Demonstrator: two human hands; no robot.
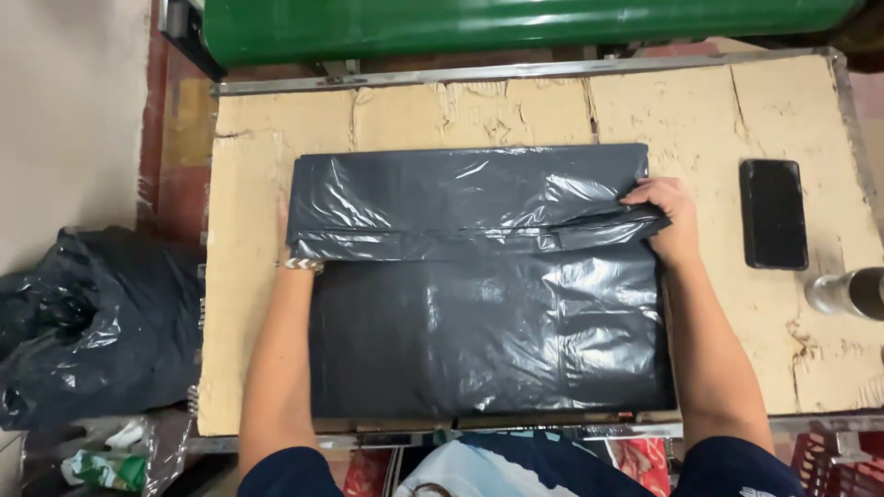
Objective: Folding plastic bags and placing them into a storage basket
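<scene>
A stack of dark grey plastic bags is lying flat on the cardboard-covered table, taking up its centre. The right hand is gripping the folded upper layer at the stack's right edge. The left hand is sitting at the stack's left edge, mostly hidden under the fold; whether it is clenched or loose cannot be told. A black phone is lying to the right of the stack, and a metal cup is standing further right, near the table's edge.

Risk, as a judgement: the film is looking slick, so uneven pull from one hand is likely to skew the fold or slide the layers apart. A wide sweep rightwards from the stack could knock the phone or cup.
</scene>
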